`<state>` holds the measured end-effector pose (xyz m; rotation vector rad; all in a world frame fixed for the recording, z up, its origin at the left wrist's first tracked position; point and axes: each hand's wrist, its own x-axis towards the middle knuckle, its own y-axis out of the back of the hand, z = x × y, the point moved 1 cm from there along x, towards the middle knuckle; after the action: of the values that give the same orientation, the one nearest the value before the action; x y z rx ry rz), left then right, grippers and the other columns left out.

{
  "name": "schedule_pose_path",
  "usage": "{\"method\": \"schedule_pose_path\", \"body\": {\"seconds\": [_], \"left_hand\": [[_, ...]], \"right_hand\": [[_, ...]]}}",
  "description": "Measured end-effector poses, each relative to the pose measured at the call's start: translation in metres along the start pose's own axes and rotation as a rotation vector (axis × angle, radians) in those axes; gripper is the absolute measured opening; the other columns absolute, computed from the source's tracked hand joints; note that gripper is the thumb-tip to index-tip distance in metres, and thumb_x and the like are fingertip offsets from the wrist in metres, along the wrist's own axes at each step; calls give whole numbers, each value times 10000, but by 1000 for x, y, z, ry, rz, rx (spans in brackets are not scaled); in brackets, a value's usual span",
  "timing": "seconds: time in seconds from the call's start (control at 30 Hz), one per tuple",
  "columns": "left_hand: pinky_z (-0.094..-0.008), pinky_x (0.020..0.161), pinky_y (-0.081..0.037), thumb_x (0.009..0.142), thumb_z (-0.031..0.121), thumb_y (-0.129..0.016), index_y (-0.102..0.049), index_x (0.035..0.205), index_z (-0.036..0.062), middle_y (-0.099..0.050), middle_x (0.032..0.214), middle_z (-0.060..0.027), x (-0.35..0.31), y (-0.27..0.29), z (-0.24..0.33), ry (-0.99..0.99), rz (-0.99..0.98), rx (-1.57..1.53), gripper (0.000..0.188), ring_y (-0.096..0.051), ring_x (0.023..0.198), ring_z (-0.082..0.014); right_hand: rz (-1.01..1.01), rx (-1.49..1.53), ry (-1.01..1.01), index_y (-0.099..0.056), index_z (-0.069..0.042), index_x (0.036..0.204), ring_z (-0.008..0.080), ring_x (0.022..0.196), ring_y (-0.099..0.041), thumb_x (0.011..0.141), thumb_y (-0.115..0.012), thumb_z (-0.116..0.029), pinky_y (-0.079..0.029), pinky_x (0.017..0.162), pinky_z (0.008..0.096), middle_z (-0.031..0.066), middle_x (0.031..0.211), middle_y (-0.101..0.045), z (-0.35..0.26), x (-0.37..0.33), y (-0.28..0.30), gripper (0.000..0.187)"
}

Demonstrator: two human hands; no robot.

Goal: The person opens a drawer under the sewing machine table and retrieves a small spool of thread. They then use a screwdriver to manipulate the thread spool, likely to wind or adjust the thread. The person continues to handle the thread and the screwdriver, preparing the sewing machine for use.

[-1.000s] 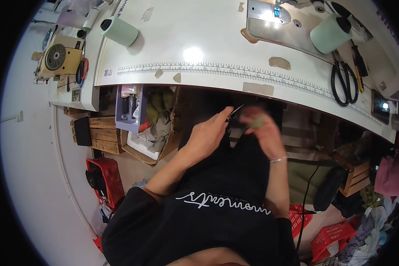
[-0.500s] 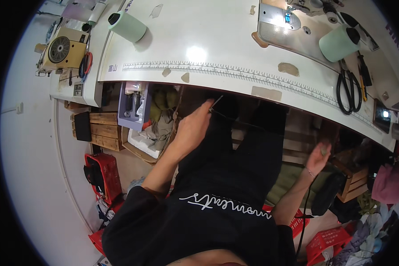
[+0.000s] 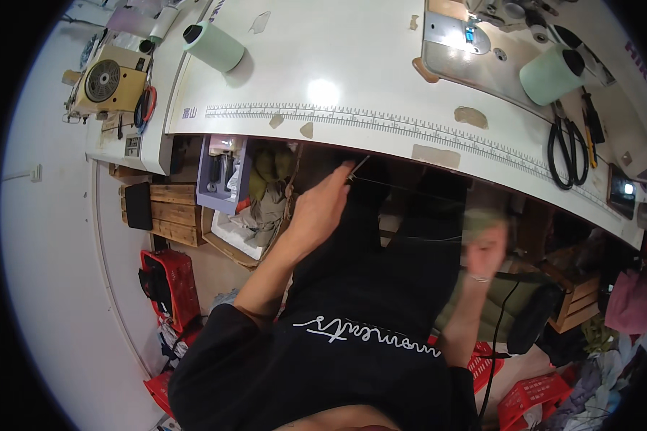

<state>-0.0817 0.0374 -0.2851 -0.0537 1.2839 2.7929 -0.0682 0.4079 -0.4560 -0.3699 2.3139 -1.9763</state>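
Note:
My left hand [image 3: 322,205] is closed near the front edge of the sewing table, above my lap. A thin metal rod-like tool [image 3: 362,164] sticks out from its fingers; its kind is too small to tell. Fine pale thread [image 3: 402,188] stretches from beside this hand toward the right. My right hand [image 3: 487,255] is raised over my right thigh and smeared by motion. A blurred, small greenish thing [image 3: 484,221] shows at its fingertips, and a line of thread runs up to it from the left.
The white sewing table [image 3: 323,72] carries two pale green thread cones [image 3: 214,47] [image 3: 551,75], black scissors [image 3: 568,147] and a sewing machine plate [image 3: 456,34]. Below its left edge hang a lilac drawer [image 3: 219,197] and a box of cloth [image 3: 241,241]. Red baskets [image 3: 176,284] stand on the floor.
My right hand has swung left and inward with the greenish thing, from near the wooden crate to over my thigh. My left hand holds nearly the same place.

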Motion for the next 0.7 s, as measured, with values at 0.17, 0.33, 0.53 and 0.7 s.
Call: {"method": "schedule_pose_path", "body": {"seconds": [0.17,0.33,0.53,0.7], "left_hand": [[-498,758,-506,946,73,-520,-431,1357,59,-633,1124,-228,-4,-5,-14,-6,-10,25,421,-610,965,-447],[-471,808,-510,941,58,-544,-439,1364,58,-616,1186,-225,-10,-25,16,-64,-100,-45,436,-604,1027,-432],[-503,712,-539,944,89,-532,-430,1360,61,-624,1188,-211,-2,-23,23,-142,-89,0,430,-636,912,-448],[-510,781,-508,945,82,-521,-430,1359,59,-623,1147,-245,0,0,-3,-59,10,-35,425,-606,984,-455]], "right_hand": [[870,-217,678,-585,16,1173,252,1102,-612,1000,-498,-124,-531,943,350,178,1265,-604,-110,-57,49,239],[450,-455,-28,-549,20,1230,284,1221,-526,967,-532,-123,-449,1031,387,173,1333,-538,42,39,-60,300],[-79,-1212,-667,-584,-25,1083,86,665,-556,972,-570,-160,-460,598,228,-39,801,-597,130,57,-106,175],[216,-35,28,-604,-65,1045,134,761,-595,1003,-533,-167,-532,670,252,42,921,-616,-6,-6,7,132]]}}
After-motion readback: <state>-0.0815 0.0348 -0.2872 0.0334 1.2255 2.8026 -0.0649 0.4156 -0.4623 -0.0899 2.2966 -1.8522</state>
